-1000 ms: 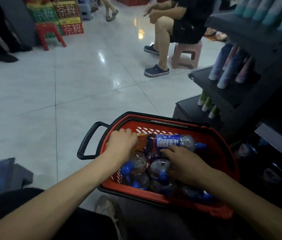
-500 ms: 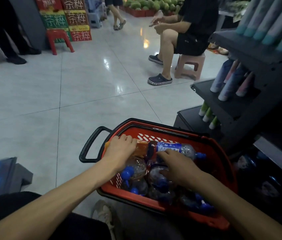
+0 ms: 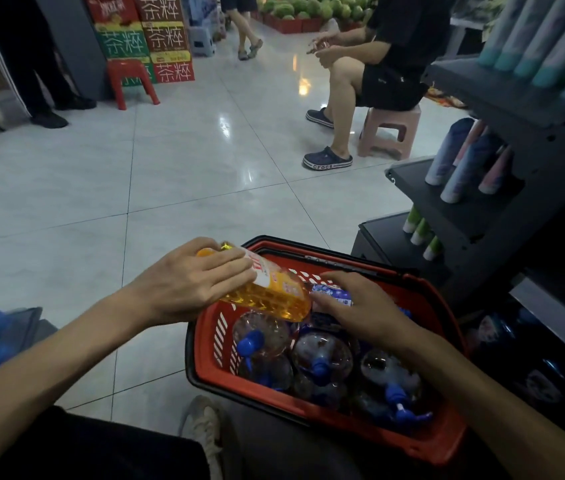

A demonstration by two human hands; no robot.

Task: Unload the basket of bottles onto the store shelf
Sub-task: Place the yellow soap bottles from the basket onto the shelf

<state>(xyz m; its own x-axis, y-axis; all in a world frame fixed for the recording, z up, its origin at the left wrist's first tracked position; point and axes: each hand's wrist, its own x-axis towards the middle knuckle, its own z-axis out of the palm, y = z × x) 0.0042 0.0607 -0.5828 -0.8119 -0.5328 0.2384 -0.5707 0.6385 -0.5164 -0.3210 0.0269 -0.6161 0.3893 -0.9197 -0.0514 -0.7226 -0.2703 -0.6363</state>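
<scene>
A red plastic basket (image 3: pixel 210 337) with a black rim sits on the floor in front of me, holding several clear bottles with blue caps (image 3: pixel 260 336). My left hand (image 3: pixel 191 282) grips an orange bottle (image 3: pixel 270 292) by its neck end and holds it tilted above the basket's left rim. My right hand (image 3: pixel 360 306) rests inside the basket on a blue-labelled bottle (image 3: pixel 334 295) lying on its side, fingers curled over it. The dark store shelf (image 3: pixel 423 199) rises to the right of the basket.
The shelf tiers carry upright tubes and bottles (image 3: pixel 464 164). A person sits on a pink stool (image 3: pixel 390 133) beyond the basket. A red stool (image 3: pixel 130 81) and stacked drink cartons (image 3: pixel 156 36) stand at the back left. My shoe (image 3: pixel 204 431) is beside the basket.
My left hand has lifted the orange bottle up out of the basket's left side. My right hand stays on the blue-labelled bottle. The view has tilted upward slightly.
</scene>
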